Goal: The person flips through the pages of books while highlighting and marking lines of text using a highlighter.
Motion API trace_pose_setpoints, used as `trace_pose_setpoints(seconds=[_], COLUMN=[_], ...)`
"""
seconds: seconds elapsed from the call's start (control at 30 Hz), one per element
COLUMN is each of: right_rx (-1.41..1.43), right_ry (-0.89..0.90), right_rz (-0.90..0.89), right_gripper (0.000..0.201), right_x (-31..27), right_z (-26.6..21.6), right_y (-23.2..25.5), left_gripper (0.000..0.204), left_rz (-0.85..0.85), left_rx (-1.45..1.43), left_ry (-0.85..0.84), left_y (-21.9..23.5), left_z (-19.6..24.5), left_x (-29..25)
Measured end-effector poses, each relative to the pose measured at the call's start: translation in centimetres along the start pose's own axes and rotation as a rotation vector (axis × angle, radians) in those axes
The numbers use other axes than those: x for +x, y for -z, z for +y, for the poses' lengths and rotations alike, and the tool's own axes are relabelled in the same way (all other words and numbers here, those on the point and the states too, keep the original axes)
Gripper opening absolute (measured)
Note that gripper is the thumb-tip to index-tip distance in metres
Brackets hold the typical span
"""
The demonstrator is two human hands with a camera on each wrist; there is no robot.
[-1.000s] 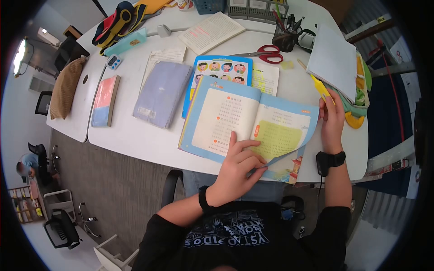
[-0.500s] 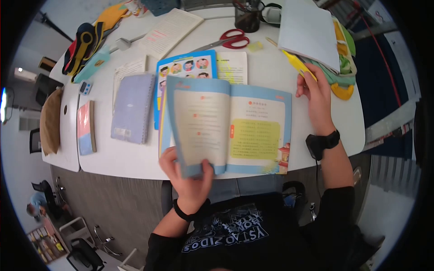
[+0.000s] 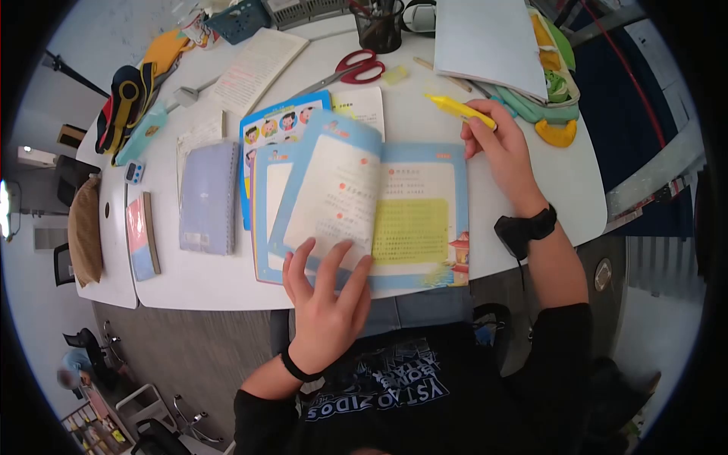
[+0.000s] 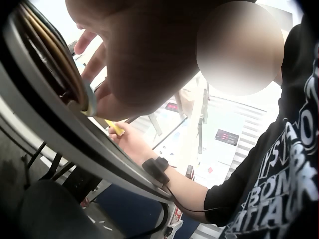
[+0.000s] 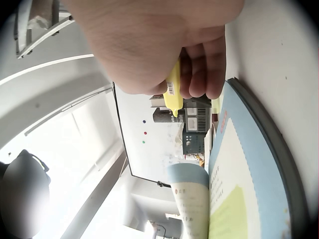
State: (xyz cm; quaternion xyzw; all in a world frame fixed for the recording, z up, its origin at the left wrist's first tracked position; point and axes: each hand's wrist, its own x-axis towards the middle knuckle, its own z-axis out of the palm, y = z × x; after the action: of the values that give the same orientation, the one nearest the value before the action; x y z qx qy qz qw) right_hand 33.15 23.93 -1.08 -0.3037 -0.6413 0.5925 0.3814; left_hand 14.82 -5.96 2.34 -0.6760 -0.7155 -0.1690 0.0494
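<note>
A textbook with blue-bordered pages (image 3: 413, 231) lies open at the table's front edge. One leaf (image 3: 322, 178) stands partly lifted over its left side, curving from the spine. My left hand (image 3: 326, 318) has its fingers spread, with the fingertips at the lower part of that leaf. To the right of the book, my right hand (image 3: 502, 148) holds a yellow highlighter (image 3: 459, 108) between thumb and fingers, its tip pointing away to the left. In the right wrist view the highlighter (image 5: 173, 89) shows below the palm. The left wrist view hides most of the book behind its edge.
Left of the book lie a blue booklet (image 3: 262, 125), a lavender spiral notebook (image 3: 208, 197) and a pink-and-blue book (image 3: 141, 239). Beyond are red-handled scissors (image 3: 362, 67), a black pen holder (image 3: 379, 30), a white pad (image 3: 489, 45) and a green pencil case (image 3: 557, 114).
My left hand has gone from pinching a page near the right side, to the left side's lower edge, to resting spread on the lifted leaf. The right hand keeps the highlighter.
</note>
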Motion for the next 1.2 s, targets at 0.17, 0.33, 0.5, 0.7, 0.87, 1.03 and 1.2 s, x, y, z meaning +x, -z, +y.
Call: trace_pose_setpoints(seconds=[0.17,0.33,0.5,0.7,0.87,1.03,1.2], right_rx=[-0.024,-0.017,-0.078,-0.075,-0.096,-0.021,-0.066], right_ry=[0.044,0.030,0.000,0.019,-0.005,0.057,0.120], right_rz=[-0.011,0.047,0.022,0.028,0.031,-0.062,-0.179], right_gripper=[0.024,0.025,0.023,0.022,0.019,0.020,0.025], right_x=[-0.2,-0.3,-0.2,0.1,-0.2,-0.6,-1.7], right_z=[0.1,0.5,1.5,1.4,0.9,0.7,0.6], right_y=[0.3,0.4,0.4,0.5,0.2,0.4,-1.1], left_gripper=[0.039,0.036,0.043,0.055,0.051,0.048,0.049], left_rz=[0.099,0.248,-0.313,-0.209,-0.146,-0.055,-0.075], left_rx=[-0.159,-0.114,-0.361,-0.208,-0.213,-0.188,-0.111], left_ry=[0.214,0.057,-0.364,-0.189,-0.129,-0.073,-0.064], left_y=[-0.5,0.1,1.8,0.0,-1.5,-3.1,-3.3], left_z=[-0.9,-0.2,1.2,-0.1,0.0,0.6,0.5], left_x=[-2.4,-2.3,0.9,1.9,1.6,3.3,6.0])
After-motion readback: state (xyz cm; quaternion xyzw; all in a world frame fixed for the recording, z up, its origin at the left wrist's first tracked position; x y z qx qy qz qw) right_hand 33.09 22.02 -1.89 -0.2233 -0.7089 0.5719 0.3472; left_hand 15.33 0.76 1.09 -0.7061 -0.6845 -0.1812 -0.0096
